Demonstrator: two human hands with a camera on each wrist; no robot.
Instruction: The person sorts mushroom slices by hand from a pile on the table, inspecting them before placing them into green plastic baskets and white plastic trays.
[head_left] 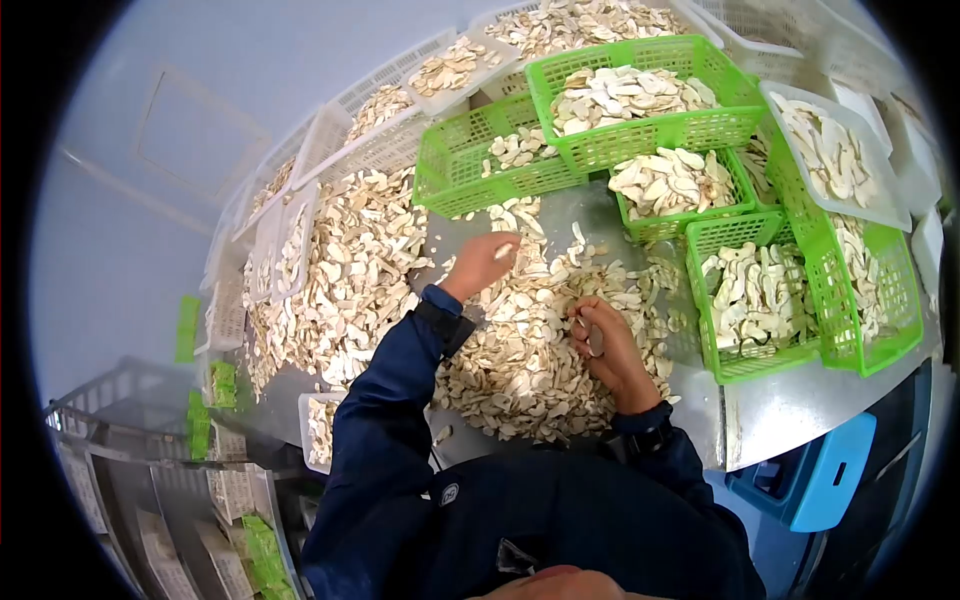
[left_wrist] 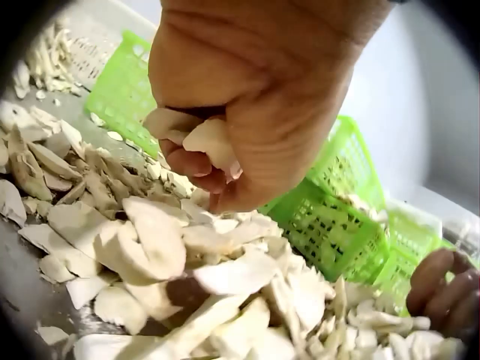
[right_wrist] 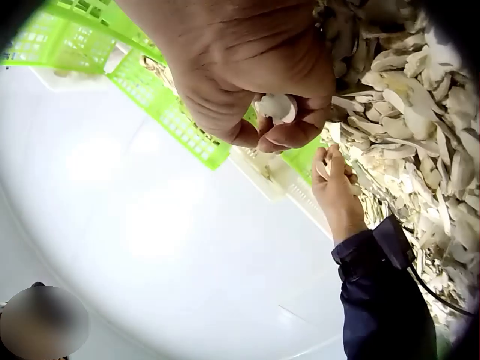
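A heap of pale, dried-looking mushroom slices [head_left: 520,370] lies on the metal table in front of me. My left hand [head_left: 483,263] is over the far part of the heap. In the left wrist view its curled fingers and thumb hold a few mushroom slices [left_wrist: 211,142], partly hidden in the palm. My right hand [head_left: 607,345] hangs over the heap's right side. Its thumb and fingers pinch a small white mushroom slice [right_wrist: 276,108], seen in the right wrist view. Loose slices lie close below the left hand.
Beyond the heap stand green baskets [head_left: 490,185] with slices inside. More green baskets [head_left: 705,300] line the right, and a white tray [head_left: 890,190] rests on one. A bigger slice pile [head_left: 350,270] spreads leftward. A blue stool [head_left: 835,480] stands below the table's right edge.
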